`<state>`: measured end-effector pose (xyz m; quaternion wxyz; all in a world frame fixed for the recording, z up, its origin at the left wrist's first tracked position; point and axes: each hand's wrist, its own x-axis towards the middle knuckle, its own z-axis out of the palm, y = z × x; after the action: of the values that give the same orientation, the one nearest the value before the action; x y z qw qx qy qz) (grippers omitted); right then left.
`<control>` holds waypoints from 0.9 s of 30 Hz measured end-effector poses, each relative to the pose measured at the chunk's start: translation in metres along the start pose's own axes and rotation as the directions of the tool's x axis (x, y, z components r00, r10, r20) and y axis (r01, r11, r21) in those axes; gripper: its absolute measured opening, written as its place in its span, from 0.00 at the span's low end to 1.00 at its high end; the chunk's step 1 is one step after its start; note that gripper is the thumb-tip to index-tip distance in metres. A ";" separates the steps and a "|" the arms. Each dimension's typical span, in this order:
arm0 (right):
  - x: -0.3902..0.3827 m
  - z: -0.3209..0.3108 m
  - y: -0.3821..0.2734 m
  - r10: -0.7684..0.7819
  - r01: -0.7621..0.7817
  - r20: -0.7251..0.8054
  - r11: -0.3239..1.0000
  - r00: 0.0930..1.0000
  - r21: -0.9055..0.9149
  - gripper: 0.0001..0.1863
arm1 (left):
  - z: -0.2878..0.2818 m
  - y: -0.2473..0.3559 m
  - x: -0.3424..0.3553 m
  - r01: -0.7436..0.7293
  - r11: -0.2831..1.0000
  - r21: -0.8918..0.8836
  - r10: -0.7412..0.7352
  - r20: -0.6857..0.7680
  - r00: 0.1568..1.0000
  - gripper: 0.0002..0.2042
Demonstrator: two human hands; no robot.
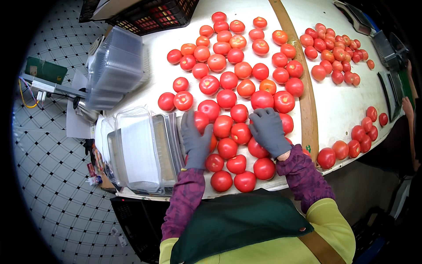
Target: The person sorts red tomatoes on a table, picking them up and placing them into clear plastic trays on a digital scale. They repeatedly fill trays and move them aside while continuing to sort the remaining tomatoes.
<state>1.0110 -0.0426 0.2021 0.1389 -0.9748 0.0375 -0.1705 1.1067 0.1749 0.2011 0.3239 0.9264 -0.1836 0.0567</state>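
Observation:
My gloved left hand (195, 138) lies at the left edge of a loose spread of red tomatoes (227, 100), fingers slightly bent and thumb apart, touching a tomato (201, 120) beside it. My gloved right hand (267, 130) rests over tomatoes on the group's right side, fingers spread and bent; what lies under its palm is hidden. More tomatoes (226, 147) sit between both hands and nearer my body. Left of my left hand is a clear plastic container (138, 152) with a white sheet in it, beside stacked trays.
A white table (147, 83) has a wooden strip (307, 110) dividing off further tomatoes (338, 55). Stacked clear containers (114, 66) and a black crate (149, 15) stand at back left. Scales (387, 94) line the right edge, where another person's arm (408, 112) shows.

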 end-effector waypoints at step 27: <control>0.049 -0.038 -0.013 -0.267 -0.337 0.623 0.653 0.736 0.678 0.16 | -0.046 0.062 -0.057 0.754 -0.069 -0.653 -0.171 0.752 0.636 0.23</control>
<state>1.0441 -0.0454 0.2554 0.5383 -0.8160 -0.0697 0.1991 1.0317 0.1757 0.2602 0.7760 0.4684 0.1049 -0.4091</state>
